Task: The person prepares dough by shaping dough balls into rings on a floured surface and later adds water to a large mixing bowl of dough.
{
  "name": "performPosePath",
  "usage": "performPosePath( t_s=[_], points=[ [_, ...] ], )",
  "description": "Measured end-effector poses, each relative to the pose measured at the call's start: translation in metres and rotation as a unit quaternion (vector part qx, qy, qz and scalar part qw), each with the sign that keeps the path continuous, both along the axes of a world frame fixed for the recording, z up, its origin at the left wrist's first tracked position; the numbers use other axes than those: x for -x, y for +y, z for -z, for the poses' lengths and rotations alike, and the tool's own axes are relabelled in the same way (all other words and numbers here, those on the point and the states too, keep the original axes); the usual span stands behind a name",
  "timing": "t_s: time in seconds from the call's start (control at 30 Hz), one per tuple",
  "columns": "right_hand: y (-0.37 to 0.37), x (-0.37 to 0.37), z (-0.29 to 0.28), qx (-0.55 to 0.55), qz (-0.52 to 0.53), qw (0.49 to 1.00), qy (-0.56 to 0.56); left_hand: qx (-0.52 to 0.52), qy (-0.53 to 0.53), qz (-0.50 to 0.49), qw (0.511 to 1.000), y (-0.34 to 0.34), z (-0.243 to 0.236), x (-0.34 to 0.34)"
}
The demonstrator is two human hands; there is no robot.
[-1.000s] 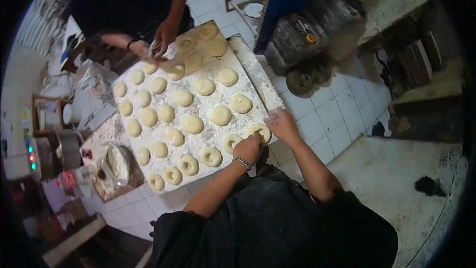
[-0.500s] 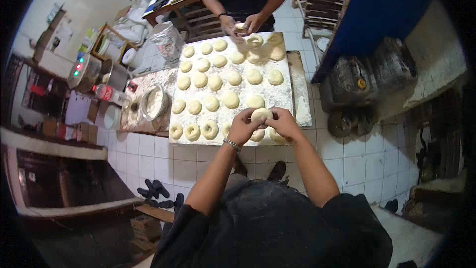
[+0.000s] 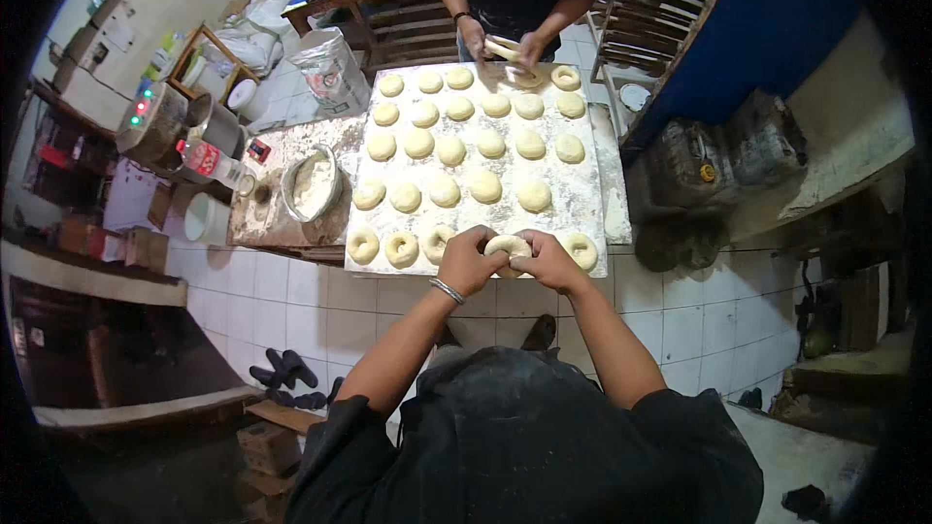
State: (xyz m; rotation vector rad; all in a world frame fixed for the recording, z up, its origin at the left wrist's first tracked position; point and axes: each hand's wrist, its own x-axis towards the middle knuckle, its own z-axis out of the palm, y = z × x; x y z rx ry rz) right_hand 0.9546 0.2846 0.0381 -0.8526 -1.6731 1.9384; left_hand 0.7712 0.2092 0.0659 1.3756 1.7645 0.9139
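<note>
Between my left hand [image 3: 468, 260] and my right hand [image 3: 548, 262] is a round piece of dough [image 3: 508, 245], held above the near edge of a floured board [image 3: 621, 204]. Both hands have their fingers curled round its sides, with the thumbs at its middle. Along the near edge lie dough rings with holes, such as one ring [image 3: 363, 246] at the left and another ring [image 3: 581, 250] right of my hands. Rows of round dough pieces [image 3: 445, 190] cover the board beyond. My hands hide part of the near row.
Across the board, a co-worker's hands [image 3: 500, 41] hold a stretched dough ring. Left of the board stand a metal bowl of flour [image 3: 313, 186], a plastic bottle [image 3: 209, 161] and an open sack [image 3: 330, 73]. Dark jerrycans [image 3: 684, 160] stand on the right.
My thumbs have come together at the middle of the dough, which now looks more ring-like. The co-worker's dough has been stretched longer. The whole view has shifted somewhat.
</note>
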Motion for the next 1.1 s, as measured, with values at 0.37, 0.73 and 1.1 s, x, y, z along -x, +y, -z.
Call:
performPosePath(
  t_s=[0.37, 0.73, 1.1],
  points=[
    [-0.054, 0.136, -0.029, -0.259, 0.113, 0.92, -0.27, 0.097, -0.348, 0.122, 0.925, -0.031, 0.021, 0.14],
    [-0.051, 0.147, -0.052, 0.301, 0.139, 0.928, 0.17, 0.064, -0.154, 0.033, 0.985, -0.015, 0.02, 0.128],
    [-0.016, 0.035, -0.038, 0.152, 0.073, 0.986, 0.019, 0.198, -0.488, -0.018, 0.85, 0.025, -0.01, 0.04]
  ],
)
